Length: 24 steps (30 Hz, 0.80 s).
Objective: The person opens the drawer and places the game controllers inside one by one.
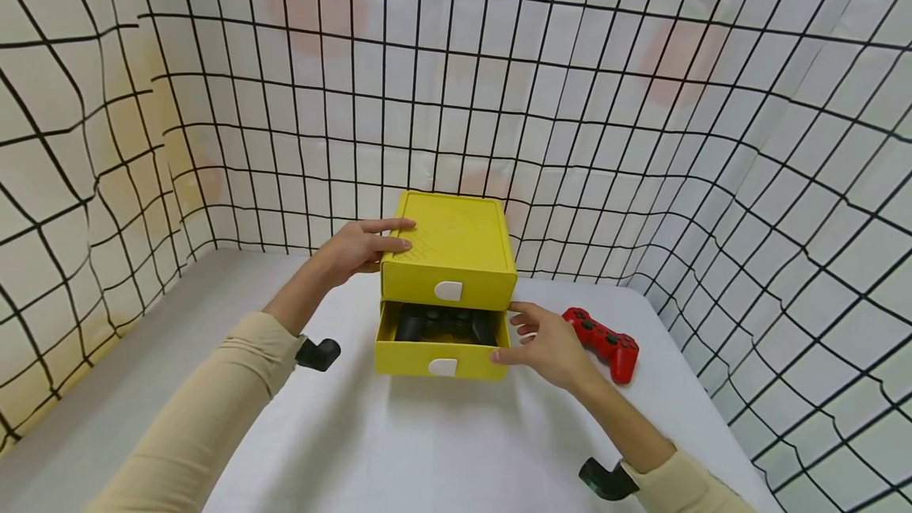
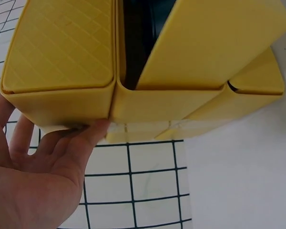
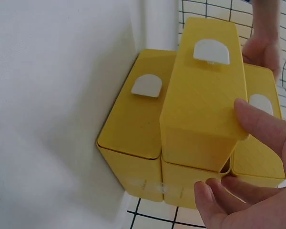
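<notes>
A yellow box of stacked drawers (image 1: 456,232) has white tabs on its drawer fronts. Its middle drawer (image 3: 202,95) sticks out, with a black game controller (image 1: 481,329) lying inside. My left hand (image 1: 352,248) rests at the box's upper left edge, two fingers laid on the top and others against the side, as the left wrist view shows. At the right front corner, my right hand (image 1: 552,347) presses its thumb (image 3: 260,121) on the front of the pulled-out drawer. Its other fingers lie along the box's right side.
A red game controller (image 1: 606,343) lies on the white table (image 1: 442,450), right of the box and behind the right hand. Walls of black grid mesh (image 1: 456,85) over white cloth stand at the back and both sides.
</notes>
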Each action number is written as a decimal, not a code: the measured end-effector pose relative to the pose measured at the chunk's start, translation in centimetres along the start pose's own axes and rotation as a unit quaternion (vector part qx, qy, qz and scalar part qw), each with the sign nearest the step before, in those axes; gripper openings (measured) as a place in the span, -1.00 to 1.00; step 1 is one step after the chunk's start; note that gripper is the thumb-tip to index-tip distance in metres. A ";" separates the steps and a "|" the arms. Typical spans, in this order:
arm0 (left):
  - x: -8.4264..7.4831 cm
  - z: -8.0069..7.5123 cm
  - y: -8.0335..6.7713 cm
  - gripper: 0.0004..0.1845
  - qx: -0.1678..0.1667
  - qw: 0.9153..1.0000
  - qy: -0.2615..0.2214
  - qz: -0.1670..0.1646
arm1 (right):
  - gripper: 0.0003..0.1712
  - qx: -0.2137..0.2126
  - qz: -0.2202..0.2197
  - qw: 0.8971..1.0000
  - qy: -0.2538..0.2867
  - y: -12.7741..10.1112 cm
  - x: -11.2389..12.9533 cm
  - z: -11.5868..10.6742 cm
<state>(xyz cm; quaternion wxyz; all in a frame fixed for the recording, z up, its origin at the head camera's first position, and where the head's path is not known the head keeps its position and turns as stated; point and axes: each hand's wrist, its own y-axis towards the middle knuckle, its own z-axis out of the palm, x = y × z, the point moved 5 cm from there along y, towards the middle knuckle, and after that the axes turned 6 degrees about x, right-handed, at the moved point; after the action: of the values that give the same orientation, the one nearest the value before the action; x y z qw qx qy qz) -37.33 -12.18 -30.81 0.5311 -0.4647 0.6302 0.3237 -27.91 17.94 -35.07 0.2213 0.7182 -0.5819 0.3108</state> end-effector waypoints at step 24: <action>0.2 0.2 0.0 -0.44 -0.041 0.999 -0.027 -0.012 | -0.50 -0.099 -0.009 0.992 0.083 1.5 -0.7 0.8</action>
<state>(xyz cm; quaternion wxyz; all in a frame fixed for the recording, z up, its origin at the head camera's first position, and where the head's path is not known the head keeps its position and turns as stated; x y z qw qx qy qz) -37.30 -12.05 -31.03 0.5325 -0.4847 0.5961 0.3552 -29.33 17.59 -36.18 0.3415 0.6699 -0.5826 0.3085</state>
